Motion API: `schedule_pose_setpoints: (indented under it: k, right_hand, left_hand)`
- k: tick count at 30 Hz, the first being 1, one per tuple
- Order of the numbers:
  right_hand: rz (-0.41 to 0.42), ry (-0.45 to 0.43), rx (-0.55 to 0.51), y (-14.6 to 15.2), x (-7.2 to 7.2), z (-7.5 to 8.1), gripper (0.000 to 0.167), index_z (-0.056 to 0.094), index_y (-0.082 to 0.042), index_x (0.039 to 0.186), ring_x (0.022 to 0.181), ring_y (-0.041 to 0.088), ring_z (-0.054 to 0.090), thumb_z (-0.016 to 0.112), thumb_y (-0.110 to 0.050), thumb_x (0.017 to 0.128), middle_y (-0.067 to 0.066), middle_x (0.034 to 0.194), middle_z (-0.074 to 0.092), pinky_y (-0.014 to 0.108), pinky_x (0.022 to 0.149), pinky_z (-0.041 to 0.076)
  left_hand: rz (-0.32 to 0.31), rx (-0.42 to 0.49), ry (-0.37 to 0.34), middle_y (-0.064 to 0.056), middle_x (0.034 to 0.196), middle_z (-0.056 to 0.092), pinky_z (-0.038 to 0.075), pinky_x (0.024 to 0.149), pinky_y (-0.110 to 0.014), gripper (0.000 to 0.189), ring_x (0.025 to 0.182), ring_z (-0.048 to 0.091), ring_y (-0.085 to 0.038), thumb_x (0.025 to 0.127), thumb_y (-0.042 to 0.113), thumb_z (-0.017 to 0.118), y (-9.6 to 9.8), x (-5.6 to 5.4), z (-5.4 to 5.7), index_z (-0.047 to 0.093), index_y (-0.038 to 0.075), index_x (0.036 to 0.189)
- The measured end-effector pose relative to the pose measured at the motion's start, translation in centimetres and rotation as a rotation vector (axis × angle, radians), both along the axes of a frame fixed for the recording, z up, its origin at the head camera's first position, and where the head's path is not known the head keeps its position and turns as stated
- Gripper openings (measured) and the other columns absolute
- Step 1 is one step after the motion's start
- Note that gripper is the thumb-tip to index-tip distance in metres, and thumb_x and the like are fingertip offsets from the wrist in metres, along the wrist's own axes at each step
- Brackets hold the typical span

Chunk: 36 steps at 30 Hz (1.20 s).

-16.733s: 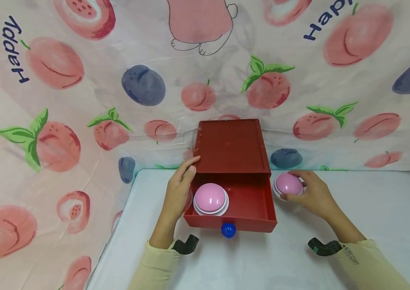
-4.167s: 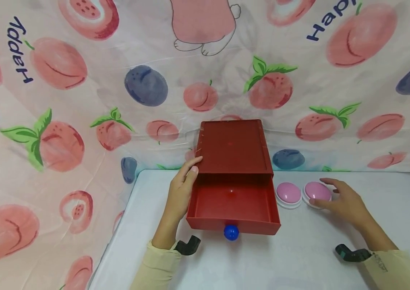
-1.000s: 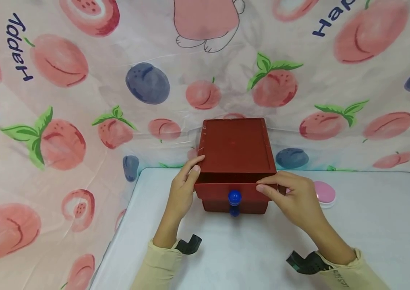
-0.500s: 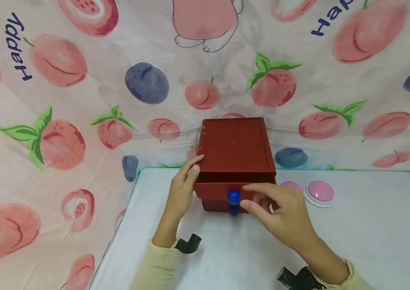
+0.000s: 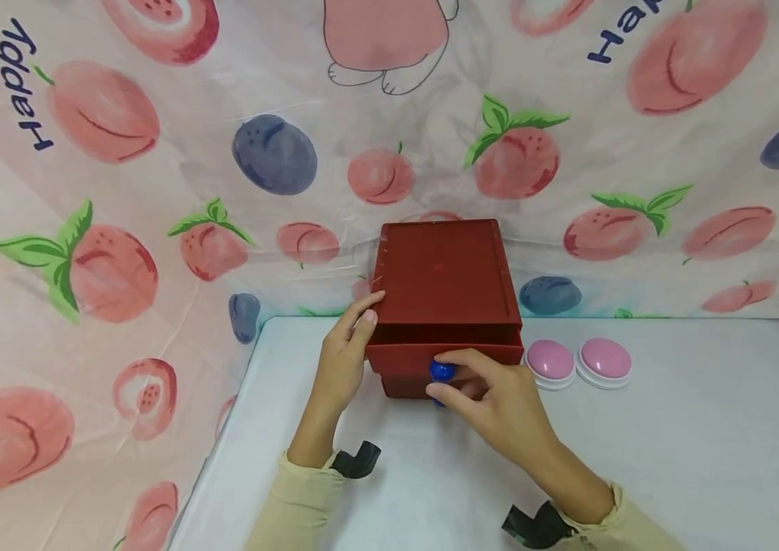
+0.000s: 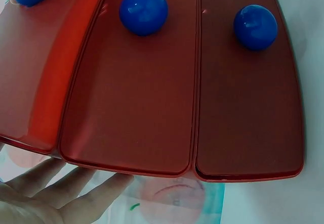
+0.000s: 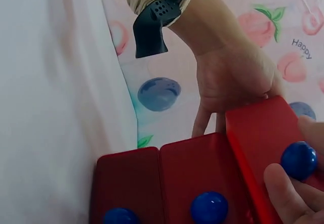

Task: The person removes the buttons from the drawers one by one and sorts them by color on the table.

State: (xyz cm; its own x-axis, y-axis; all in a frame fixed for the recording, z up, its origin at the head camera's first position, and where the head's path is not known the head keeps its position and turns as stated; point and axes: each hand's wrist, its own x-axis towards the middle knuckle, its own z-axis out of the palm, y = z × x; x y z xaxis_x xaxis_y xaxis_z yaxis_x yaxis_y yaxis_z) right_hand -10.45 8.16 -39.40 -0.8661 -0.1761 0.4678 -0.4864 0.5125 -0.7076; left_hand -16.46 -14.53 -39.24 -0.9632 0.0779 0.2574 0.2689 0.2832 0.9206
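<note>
A red drawer cabinet [image 5: 441, 272] stands on the white table, with blue ball knobs on its fronts. Its top drawer [image 5: 396, 358] juts out a little; a dark gap shows above the front. My right hand [image 5: 500, 405] pinches that drawer's blue knob [image 7: 298, 161] between thumb and fingers. My left hand [image 5: 341, 360] rests against the cabinet's left side, its fingers [image 6: 96, 196] fairly straight along the wall. Right of the cabinet sit two round things with pink domes and white bases, a nearer one [image 5: 550, 360] and a farther one [image 5: 605, 359], side by side.
Two lower drawer fronts [image 6: 131, 97] show under the top one, both pushed in. A fruit-print cloth [image 5: 279, 252] hangs right behind the cabinet. The white table [image 5: 706, 428] stretches out to the right and front.
Both pink-domed things, one earlier in the drawer, now stand on the table. The top drawer has slid most of the way in. My right hand has moved from its rim to the knob.
</note>
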Motion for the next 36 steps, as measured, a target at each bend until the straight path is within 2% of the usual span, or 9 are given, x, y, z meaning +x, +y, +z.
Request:
schedule_pose_setpoints:
  k: [7, 12, 15, 20, 24, 36]
  right_hand:
    - [-0.022, -0.069, -0.073, -0.1, -0.3, -0.1, 0.033, 0.078, -0.022, 0.11, 0.064, -0.002, 0.067, 0.089, -0.023, 0.079, -0.006, 0.084, 0.077, 0.023, 0.059, 0.058]
    - [-0.029, -0.102, -0.104, 0.0, -0.6, 0.1, 0.032, 0.078, -0.02, 0.11, 0.064, -0.001, 0.069, 0.089, -0.025, 0.08, -0.004, 0.085, 0.078, 0.024, 0.059, 0.059]
    - [-0.03, -0.121, -0.129, 0.0, -0.9, 0.2, 0.032, 0.079, -0.02, 0.11, 0.063, 0.003, 0.07, 0.088, -0.027, 0.08, -0.004, 0.085, 0.078, 0.025, 0.058, 0.059]
    - [-0.002, -0.157, -0.166, 0.0, -1.4, 0.2, 0.032, 0.078, -0.02, 0.111, 0.067, 0.014, 0.075, 0.087, -0.027, 0.081, 0.0, 0.091, 0.079, 0.025, 0.059, 0.06]
    - [0.0, -0.176, -0.178, -0.1, -1.9, 0.1, 0.032, 0.078, -0.019, 0.112, 0.069, 0.016, 0.076, 0.087, -0.025, 0.082, 0.003, 0.093, 0.079, 0.025, 0.058, 0.06]
    - [-0.036, -0.199, -0.176, -0.2, -2.8, 0.3, 0.034, 0.078, -0.017, 0.115, 0.071, 0.008, 0.074, 0.086, -0.026, 0.083, 0.005, 0.095, 0.079, 0.025, 0.062, 0.061]
  left_hand:
    - [-0.008, 0.018, -0.011, 0.002, 0.144, 0.057, 0.057, 0.094, -0.045, 0.037, 0.119, 0.062, -0.024, 0.108, 0.045, 0.045, 0.1, 0.0, 0.1, 0.057, 0.038, 0.142]
    - [-0.045, 0.078, -0.04, 0.001, 0.139, 0.059, 0.06, 0.093, -0.044, 0.036, 0.117, 0.065, -0.025, 0.107, 0.046, 0.046, 0.1, 0.0, 0.1, 0.057, 0.039, 0.141]
    - [-0.059, 0.102, -0.047, -0.001, 0.14, 0.058, 0.06, 0.092, -0.045, 0.037, 0.118, 0.065, -0.026, 0.108, 0.046, 0.046, 0.2, 0.0, 0.1, 0.057, 0.038, 0.142]
    - [-0.047, 0.101, -0.057, -0.003, 0.143, 0.057, 0.059, 0.092, -0.049, 0.038, 0.121, 0.064, -0.028, 0.108, 0.046, 0.045, 0.2, 0.1, 0.2, 0.056, 0.036, 0.144]
    - [-0.042, 0.104, -0.071, -0.002, 0.145, 0.055, 0.059, 0.093, -0.052, 0.038, 0.124, 0.062, -0.028, 0.108, 0.046, 0.046, 0.2, 0.1, 0.2, 0.056, 0.036, 0.143]
    - [-0.058, 0.126, -0.054, -0.003, 0.145, 0.055, 0.059, 0.092, -0.052, 0.039, 0.122, 0.062, -0.029, 0.108, 0.044, 0.045, 0.2, -0.1, 0.0, 0.056, 0.034, 0.144]
